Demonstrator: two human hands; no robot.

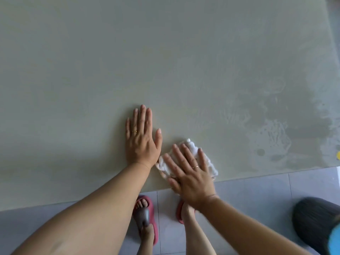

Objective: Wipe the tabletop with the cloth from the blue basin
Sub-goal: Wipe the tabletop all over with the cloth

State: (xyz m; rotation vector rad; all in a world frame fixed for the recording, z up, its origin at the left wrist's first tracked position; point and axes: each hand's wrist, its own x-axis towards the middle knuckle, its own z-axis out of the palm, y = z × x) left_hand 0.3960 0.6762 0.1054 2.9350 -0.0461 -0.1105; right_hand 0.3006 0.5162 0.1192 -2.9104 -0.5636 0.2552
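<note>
**Right hand** [191, 173]: flat, palm down, fingers straight and spread. It presses on the cloth and does not clench it. The picture is slightly blurred here.

**Cloth** [190, 145]: white and nubbly, lying on the tabletop under the right hand, close to the near edge. It shows past the fingertips and on both sides of the palm. The hand covers its middle, so its long axis cannot be told.

**Left hand** [142, 138]: flat on the bare tabletop, fingers straight and together, pointing away from the body, holding nothing. It lies just left of the cloth. The heel of the palm is at the cloth's left corner, and whether they touch cannot be told.

**Tabletop** [165, 61]: pale grey-green and wide.
- Right of the cloth: wet streaks [272, 126] out to the far right edge.
- Left of and beyond the cloth: matt surface, judged not yet wiped.

**Relation for the next stroke (judgement):**
- The unwiped area lies left of and beyond the right hand.
- The left hand stands in the leftward path.
- A stroke to the left needs the left hand lifted, or else the stroke goes forward.

**Surroundings:**
- grey tiled floor [257, 192]
- red slippers [145, 214]
- dark ribbed object [312, 221] at lower right
- blue object [335, 240] cut off by the frame, possibly the basin
</note>
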